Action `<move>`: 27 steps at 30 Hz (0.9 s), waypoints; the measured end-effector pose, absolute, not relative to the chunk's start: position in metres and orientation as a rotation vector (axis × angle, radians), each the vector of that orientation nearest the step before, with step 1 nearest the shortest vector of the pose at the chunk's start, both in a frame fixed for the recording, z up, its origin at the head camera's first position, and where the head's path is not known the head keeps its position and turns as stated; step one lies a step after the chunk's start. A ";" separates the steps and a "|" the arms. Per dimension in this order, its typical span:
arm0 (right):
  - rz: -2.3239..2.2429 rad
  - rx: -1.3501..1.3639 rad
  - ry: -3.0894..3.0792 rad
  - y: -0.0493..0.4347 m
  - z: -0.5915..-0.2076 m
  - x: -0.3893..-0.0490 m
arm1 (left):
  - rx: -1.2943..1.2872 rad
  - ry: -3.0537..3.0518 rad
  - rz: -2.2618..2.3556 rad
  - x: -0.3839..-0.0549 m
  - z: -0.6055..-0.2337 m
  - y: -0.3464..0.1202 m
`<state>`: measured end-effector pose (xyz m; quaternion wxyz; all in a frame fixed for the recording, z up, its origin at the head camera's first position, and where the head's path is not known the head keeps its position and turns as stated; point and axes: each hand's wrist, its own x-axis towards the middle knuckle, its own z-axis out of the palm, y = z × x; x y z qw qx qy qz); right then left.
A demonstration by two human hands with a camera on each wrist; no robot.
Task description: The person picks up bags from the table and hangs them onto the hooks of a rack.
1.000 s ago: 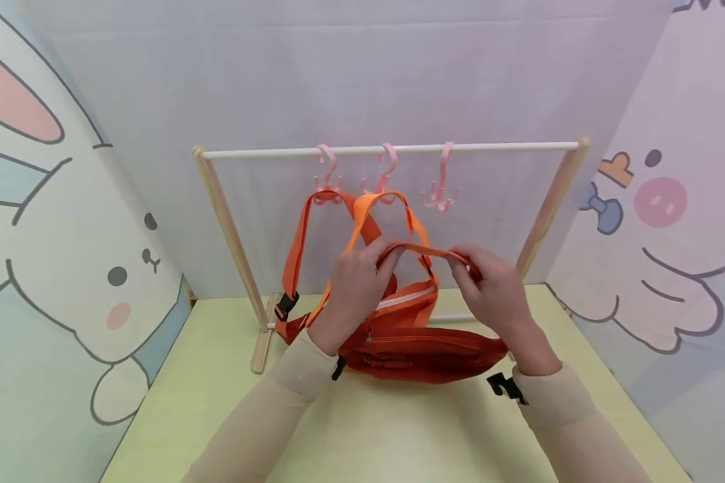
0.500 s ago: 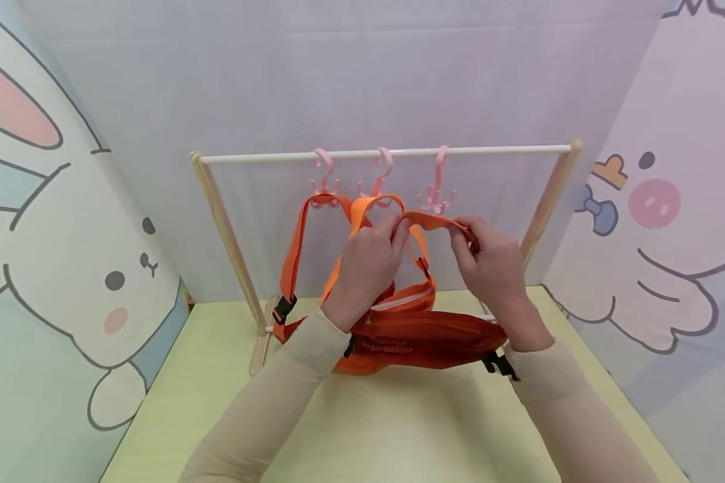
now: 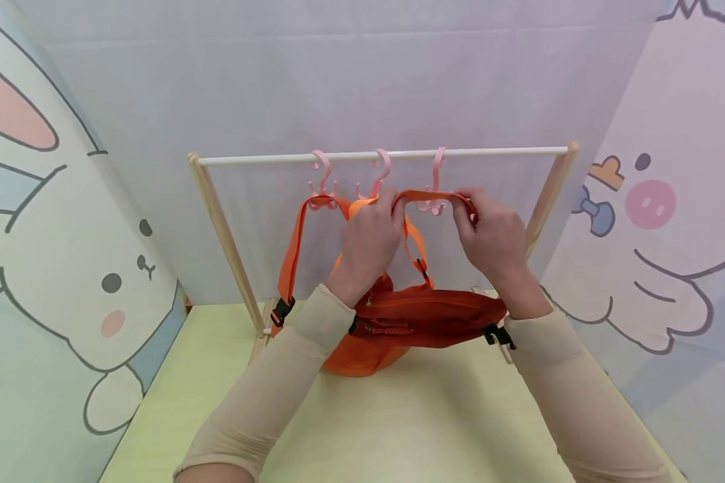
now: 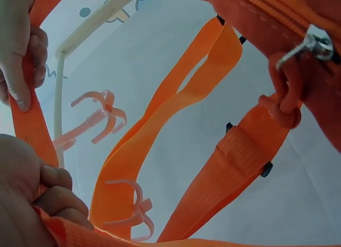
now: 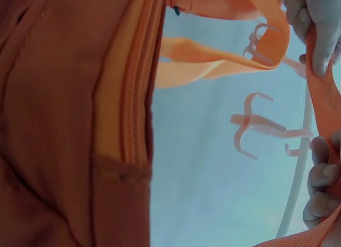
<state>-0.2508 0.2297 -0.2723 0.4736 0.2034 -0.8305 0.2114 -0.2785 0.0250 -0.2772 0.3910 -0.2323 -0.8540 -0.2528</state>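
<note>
A dark orange waist bag hangs in the air by its strap, in front of the rack. My left hand pinches this strap on one side. A short stretch away, my right hand pinches it too, with the band spanning between both thumbs. Behind the strap is the right pink hook, whose prongs are free in the right wrist view. The bag's zipper pull dangles close to the left wrist camera. Black buckles show at the bag's right end.
Two other orange bags hang by their straps, one strap on the left pink hook, a brighter strap on the middle hook. A white rod on wooden posts carries the hooks above a pale table.
Both hands have risen and moved toward the rod, lifting the waist bag. Its strap has gone from below the hooks to the level of the right hook's prongs.
</note>
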 end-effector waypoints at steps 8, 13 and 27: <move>0.408 0.492 -2.033 0.233 -0.270 -0.260 | -0.480 -2.202 -0.572 -0.288 -0.272 0.033; 0.374 0.486 -2.047 0.232 -0.271 -0.264 | -0.415 -2.228 -0.493 -0.293 -0.272 0.038; 0.354 0.447 -2.100 0.236 -0.277 -0.276 | -0.318 -2.258 -0.374 -0.303 -0.275 0.056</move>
